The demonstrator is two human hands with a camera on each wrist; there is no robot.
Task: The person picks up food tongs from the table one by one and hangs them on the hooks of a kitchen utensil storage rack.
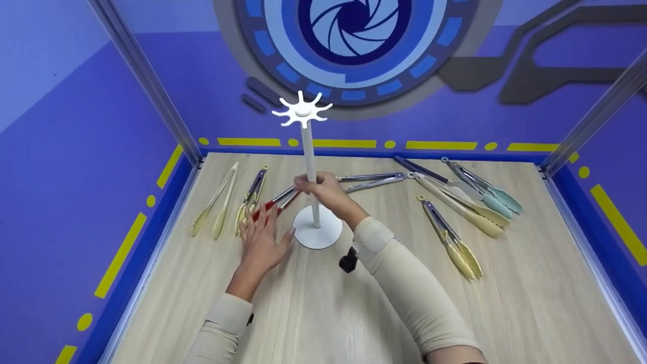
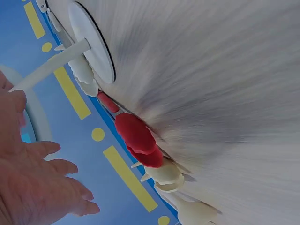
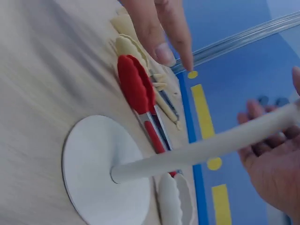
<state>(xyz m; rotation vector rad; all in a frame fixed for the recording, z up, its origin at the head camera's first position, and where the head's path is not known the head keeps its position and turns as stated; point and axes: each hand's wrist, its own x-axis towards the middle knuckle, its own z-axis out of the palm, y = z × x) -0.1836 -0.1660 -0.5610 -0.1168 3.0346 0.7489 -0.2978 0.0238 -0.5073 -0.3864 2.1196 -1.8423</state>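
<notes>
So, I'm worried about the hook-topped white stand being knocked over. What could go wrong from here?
The white stand is tall and slim, with its hooks well above the right hand at its pole; a sideways bump up top might tip it.

Also, the left hand is close to the red tongs, which lie near both the stand's base and pale yellow tongs; a careless sweep might shove them into either.

A stand (image 1: 309, 156) on your table (image 1: 313, 308), tongs (image 1: 221, 222) to either side.
Three pairs lie left of the stand, the closest just beyond your left hand (image 1: 264, 242); another lies behind your right hand (image 1: 328, 192), and more spread farther right, before the back wall (image 1: 354, 121).
</notes>
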